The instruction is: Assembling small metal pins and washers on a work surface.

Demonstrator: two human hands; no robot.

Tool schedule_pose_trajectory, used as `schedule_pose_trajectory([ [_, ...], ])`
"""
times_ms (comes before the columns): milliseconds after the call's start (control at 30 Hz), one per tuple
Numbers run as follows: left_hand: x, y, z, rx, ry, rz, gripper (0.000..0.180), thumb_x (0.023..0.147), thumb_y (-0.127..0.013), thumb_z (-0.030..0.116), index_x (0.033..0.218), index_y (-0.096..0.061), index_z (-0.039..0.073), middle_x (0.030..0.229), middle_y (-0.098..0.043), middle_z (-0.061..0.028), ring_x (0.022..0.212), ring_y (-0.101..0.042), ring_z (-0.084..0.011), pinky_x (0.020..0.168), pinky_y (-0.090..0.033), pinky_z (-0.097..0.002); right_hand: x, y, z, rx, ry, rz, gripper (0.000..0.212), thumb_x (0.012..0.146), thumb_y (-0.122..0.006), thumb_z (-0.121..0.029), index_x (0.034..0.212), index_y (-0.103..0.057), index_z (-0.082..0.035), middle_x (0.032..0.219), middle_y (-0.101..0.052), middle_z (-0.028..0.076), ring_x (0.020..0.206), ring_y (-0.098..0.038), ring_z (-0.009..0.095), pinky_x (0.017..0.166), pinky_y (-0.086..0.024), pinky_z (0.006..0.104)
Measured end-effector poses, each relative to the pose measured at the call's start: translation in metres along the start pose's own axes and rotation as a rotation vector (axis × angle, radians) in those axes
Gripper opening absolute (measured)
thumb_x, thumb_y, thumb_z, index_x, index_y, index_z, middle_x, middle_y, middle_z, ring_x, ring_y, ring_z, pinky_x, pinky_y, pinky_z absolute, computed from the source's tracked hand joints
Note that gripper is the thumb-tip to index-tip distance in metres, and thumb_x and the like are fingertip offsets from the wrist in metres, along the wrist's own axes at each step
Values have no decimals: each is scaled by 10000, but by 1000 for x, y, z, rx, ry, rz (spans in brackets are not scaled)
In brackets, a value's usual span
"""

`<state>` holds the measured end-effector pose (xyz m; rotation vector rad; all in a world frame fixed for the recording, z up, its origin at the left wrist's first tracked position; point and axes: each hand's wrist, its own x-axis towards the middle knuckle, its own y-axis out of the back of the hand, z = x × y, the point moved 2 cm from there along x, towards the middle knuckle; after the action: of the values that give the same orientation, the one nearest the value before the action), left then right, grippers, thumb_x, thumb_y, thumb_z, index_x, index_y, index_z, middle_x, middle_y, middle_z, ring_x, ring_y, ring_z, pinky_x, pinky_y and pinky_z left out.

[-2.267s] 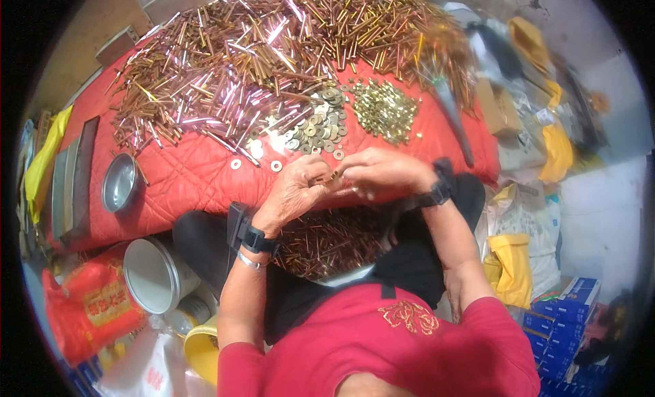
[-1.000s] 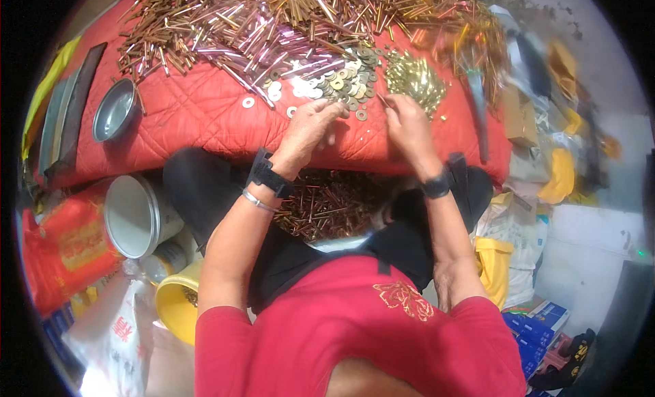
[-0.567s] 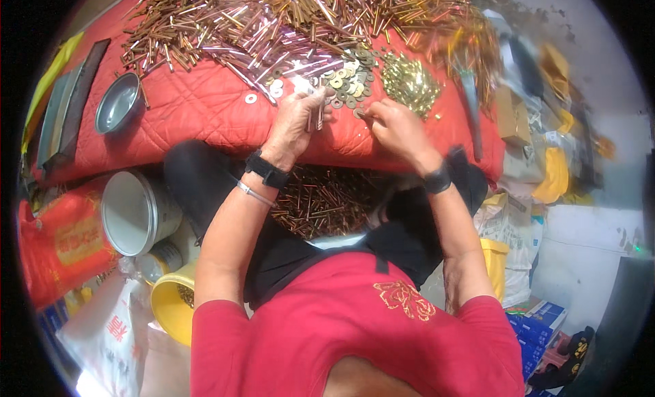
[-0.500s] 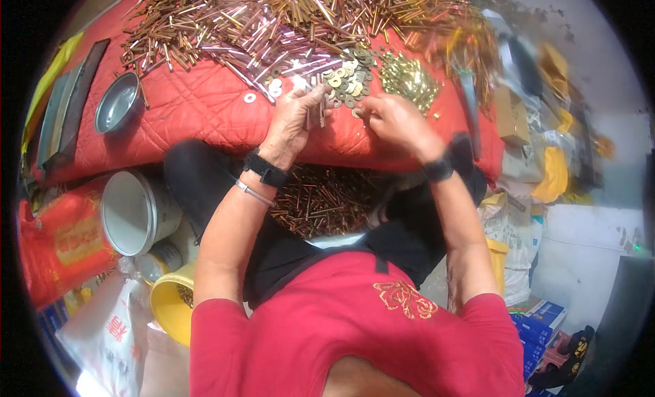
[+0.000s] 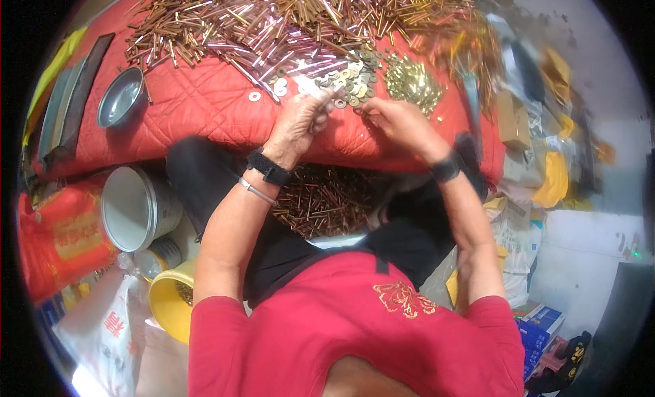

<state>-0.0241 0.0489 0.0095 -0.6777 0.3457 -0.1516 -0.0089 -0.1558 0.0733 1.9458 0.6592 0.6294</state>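
Note:
My left hand point(image 5: 299, 126) is closed over the near edge of the red quilted cover. Its curled fingers mostly hide the short metal tubes in it. To its right, my right hand point(image 5: 401, 124) has its thumb and fingertips pinched together. Whatever lies between them is too small to make out. The fingertips are at the near edge of a pile of flat round washers point(image 5: 356, 84), some silvery and some brassy. Right of the washers is a heap of small shiny gold-coloured pieces point(image 5: 413, 85). Beyond both hands spreads a large pile of copper-coloured metal tubes point(image 5: 273, 21).
A grey metal bowl point(image 5: 121, 98) stands on the red quilted cover point(image 5: 205, 107) at the left. More tubes point(image 5: 321, 202) lie below, between my legs. A white bucket point(image 5: 129, 209) and a yellow bucket point(image 5: 167, 305) are at my left. Boxes point(image 5: 513, 120) and bags crowd the right.
My left hand has turned and moved slightly right, and its fingers now cover the tubes that showed before. My right hand has shifted slightly, its fingertips still by the washers.

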Motion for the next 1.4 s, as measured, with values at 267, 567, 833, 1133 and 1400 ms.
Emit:
schedule_pose_trajectory([
  [267,-10,-17,6,109,93,-182,192,900,-602,208,942,-641,25,567,-428,74,412,-300,-11,371,-194,-176,-11,14,-27,585,-299,196,220,901,-588,-95,1108,-643,-46,793,-641,3,661,-548,61,601,-459,229],
  [567,-19,-22,18,424,230,-330,134,819,-676,204,849,-657,75,580,-421,95,441,-307,-1,404,-181,-191,-15,30,-33,643,-132,-141,195,873,-611,-84,1055,-669,-42,816,-635,-13,660,-528,46,600,-440,219],
  [833,-15,-19,21,57,237,-225,203,829,-662,182,914,-643,-2,647,-492,30,512,-377,-21,440,-262,-171,-18,7,-20,876,-333,-44,179,896,-610,-146,1034,-666,-45,751,-571,-52,609,-477,22,527,-375,182],
  [1133,1,-10,-13,-175,-40,-11,184,911,-615,169,1019,-563,29,732,-499,38,523,-358,-18,432,-291,-142,25,-38,-40,775,-363,744,221,918,-585,-227,971,-649,-22,913,-536,67,853,-553,139,740,-459,273],
  [1400,-5,-6,-1,-188,-4,60,212,912,-613,202,1027,-582,28,754,-594,0,515,-436,-17,390,-299,-138,26,-9,18,-70,-145,728,79,765,-649,-76,841,-632,-62,828,-577,109,802,-559,301,730,-452,412],
])
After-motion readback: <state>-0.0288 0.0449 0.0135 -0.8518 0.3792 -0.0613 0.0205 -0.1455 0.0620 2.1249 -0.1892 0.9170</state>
